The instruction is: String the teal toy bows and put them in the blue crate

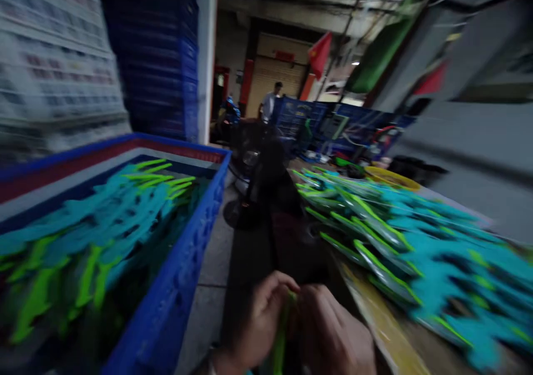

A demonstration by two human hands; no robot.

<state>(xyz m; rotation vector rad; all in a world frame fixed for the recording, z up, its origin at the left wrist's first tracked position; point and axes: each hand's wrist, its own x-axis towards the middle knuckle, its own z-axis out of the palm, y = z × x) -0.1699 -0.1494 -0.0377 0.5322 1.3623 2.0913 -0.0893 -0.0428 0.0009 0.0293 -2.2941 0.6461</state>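
Here, left fingers (280,280) and right fingers (318,303) pinch a lime-green strip (282,339) running down between them.

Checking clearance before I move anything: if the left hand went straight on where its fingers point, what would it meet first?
Probably the right hand, just across from the left hand at the lime-green strip; blur hides whether the two hands touch.

No legible text, even on the small red sign (285,56).
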